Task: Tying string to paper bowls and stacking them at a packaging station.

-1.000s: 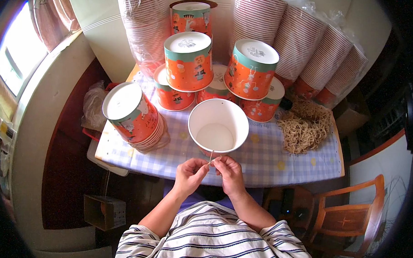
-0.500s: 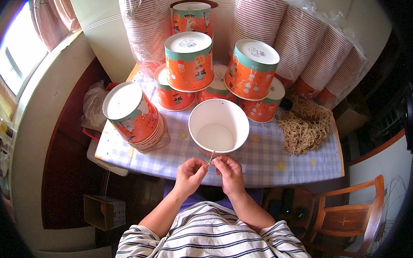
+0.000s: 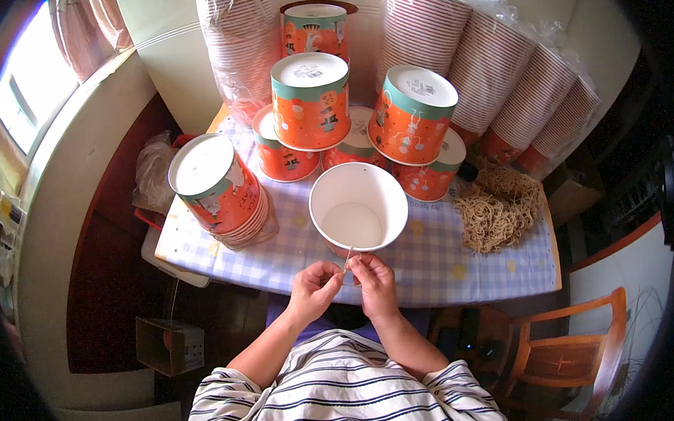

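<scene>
A white-lined paper bucket (image 3: pixel 359 198) stands upright on the table, its open mouth facing up and tilted toward me. Just in front of its near rim, a short length of thin beige cord (image 3: pixel 349 256) is pinched between my fingertips. My left hand (image 3: pixel 314 291) grips it from the left, thumb and fingers pressed together. From the other side my right hand (image 3: pixel 374 283) closes on the same cord. The cord's upper end lies against the bucket's near wall, where a small hole shows in the far wall. Whether it passes through the near wall is hidden.
Upside-down orange and green buckets (image 3: pixel 311 100) are piled behind. A nested stack (image 3: pixel 216 181) stands at left. Tall wrapped bucket stacks (image 3: pixel 423 29) line the back. A heap of beige cords (image 3: pixel 500 208) lies at right on the checked tablecloth (image 3: pixel 443 270). A wooden chair (image 3: pixel 568 351) stands lower right.
My fingertips have shifted slightly on the cord, and less of its end shows above them. The bucket and the piles around it stay as they were.
</scene>
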Motion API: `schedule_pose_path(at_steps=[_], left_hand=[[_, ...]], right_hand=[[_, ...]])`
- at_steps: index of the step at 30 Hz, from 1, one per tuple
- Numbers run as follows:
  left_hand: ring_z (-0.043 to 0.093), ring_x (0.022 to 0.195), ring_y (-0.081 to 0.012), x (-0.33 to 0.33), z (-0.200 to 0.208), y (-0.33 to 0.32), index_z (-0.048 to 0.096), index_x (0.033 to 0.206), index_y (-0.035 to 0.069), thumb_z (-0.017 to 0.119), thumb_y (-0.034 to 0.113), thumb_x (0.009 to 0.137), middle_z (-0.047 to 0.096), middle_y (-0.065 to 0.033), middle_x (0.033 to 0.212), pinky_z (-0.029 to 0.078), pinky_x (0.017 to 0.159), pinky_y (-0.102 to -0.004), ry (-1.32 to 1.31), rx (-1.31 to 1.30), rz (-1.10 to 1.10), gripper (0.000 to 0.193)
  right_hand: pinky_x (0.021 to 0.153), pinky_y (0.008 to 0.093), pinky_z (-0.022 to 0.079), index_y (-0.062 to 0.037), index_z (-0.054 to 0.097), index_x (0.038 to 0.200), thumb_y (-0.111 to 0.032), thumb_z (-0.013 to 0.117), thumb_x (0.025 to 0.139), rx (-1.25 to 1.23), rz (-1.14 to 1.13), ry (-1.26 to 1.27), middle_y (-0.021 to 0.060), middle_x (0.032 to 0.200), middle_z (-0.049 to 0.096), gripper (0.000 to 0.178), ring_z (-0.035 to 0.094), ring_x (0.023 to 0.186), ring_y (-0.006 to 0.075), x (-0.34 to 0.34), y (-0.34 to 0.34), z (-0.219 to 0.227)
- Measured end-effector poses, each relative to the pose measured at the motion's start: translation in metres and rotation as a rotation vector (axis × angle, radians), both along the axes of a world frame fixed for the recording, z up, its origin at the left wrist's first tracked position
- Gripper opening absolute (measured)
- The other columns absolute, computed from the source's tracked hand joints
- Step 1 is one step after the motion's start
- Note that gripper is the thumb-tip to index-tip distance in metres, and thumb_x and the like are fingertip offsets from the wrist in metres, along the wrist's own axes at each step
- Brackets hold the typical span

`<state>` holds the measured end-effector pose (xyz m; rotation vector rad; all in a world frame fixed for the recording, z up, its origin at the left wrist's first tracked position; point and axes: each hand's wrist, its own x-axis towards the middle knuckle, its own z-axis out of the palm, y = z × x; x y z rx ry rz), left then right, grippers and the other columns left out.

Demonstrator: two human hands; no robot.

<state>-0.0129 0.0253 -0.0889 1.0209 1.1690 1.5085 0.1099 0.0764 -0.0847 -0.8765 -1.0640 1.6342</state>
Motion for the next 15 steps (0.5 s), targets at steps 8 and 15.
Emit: schedule_pose_path(at_steps=[8,15], left_hand=[[0.051,0.065,-0.0046,0.002,0.001,-0.006,0.062,0.091,-0.001,0.06,0.011,0.087,0.061,-0.0012,0.074,0.04,0.059,-0.018,-0.044,-0.08,0.005,0.013],[0.051,0.065,-0.0046,-0.002,-0.015,-0.013,0.061,0.09,-0.001,0.059,0.013,0.088,0.059,0.0006,0.073,0.039,0.055,-0.0179,-0.079,-0.151,-0.005,0.015]], right_hand=[[0.056,0.0183,0.035,-0.0067,0.064,0.088,-0.018,0.06,0.087,-0.026,-0.026,0.033,-0.0031,0.078,0.061,0.012,0.044,0.061,0.0026,0.0,0.002,0.0],[0.063,0.0187,0.04,-0.005,0.063,0.094,-0.019,0.06,0.087,-0.125,0.122,-0.022,-0.0011,0.082,0.062,0.015,0.05,0.068,0.0039,0.009,-0.004,-0.012]])
